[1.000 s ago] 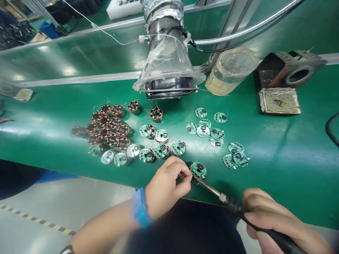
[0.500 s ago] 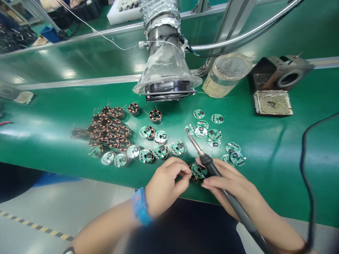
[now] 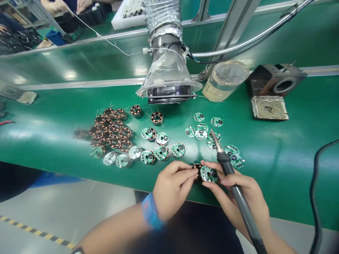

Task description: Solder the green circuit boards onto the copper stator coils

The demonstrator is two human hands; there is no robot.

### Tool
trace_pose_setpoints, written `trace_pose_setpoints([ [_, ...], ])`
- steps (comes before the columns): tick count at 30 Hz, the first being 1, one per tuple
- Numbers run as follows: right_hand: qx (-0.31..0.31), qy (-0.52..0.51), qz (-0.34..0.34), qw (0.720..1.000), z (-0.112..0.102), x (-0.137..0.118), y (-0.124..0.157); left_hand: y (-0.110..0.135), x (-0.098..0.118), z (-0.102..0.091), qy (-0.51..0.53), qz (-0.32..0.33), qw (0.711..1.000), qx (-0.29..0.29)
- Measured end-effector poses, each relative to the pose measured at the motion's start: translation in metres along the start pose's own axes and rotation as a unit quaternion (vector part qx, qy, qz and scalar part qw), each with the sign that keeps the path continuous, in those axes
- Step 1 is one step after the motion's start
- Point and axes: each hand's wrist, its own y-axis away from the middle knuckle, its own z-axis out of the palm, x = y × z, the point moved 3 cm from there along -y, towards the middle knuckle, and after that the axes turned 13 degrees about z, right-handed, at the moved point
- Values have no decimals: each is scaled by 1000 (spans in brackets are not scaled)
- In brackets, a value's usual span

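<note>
My left hand (image 3: 176,187), closed in a pinch, has its fingertips at the edge of a copper-wound stator (image 3: 196,166) just above the bench front. Whether they grip its body or a thin wire of it, I cannot tell. A round green circuit board (image 3: 208,174) sits to the right of that stator, its edge between the thumb and fingers of my right hand (image 3: 246,194). The same hand carries a soldering iron (image 3: 239,197), its tip pointing up and away over the loose circuit boards (image 3: 201,134). Part of the stator is hidden behind fingers and board.
Several bare stators (image 3: 107,132) cluster at left, with board-topped stators (image 3: 161,153) beside them. A fume extraction hood (image 3: 169,77) hangs over the back. Behind at right stand a round container (image 3: 225,83), an iron holder (image 3: 278,81) and a sponge (image 3: 269,107). A black cable (image 3: 315,183) runs at right.
The circuit board has shifted right, off the stator's top, exposing some of the stator. My right hand and the soldering iron have moved right. My left fingers have closed in toward the stator.
</note>
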Motion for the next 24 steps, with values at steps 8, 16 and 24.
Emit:
trace_pose_setpoints([
  [8,36,132,-73,988,8,-9,1,-3,-1,-2,93,-110,990,3],
  [16,49,189,-97,976,33,-11,-3,11,5,-53,-46,-61,997,34],
  [24,66,130,-13,989,71,-23,-33,0,-23,-64,-156,6,987,-36],
])
